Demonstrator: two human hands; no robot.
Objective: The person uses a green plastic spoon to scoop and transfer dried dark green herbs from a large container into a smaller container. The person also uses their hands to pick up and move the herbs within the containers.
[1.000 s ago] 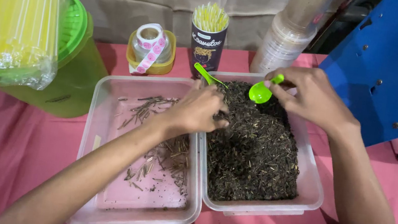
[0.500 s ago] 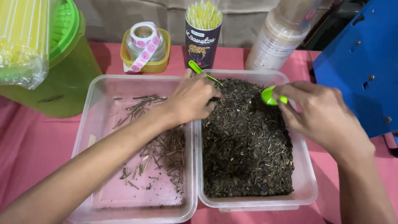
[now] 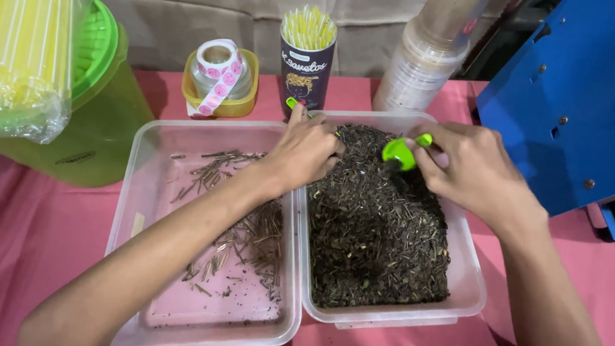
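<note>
Pinched in the right hand, a green scoop digs into dark dried leaves, its handle mostly hidden. Beside it, left hand curls over them, fingertips buried, grip unclear.

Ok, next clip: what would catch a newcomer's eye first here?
Two clear tubs side by side on the pink cloth: the right tub heaped with dark dried leaves, the left tub holding only scattered stems. Both hands work at the far end of the leaves, the right hand holding a green scoop, the left hand beside it.
</note>
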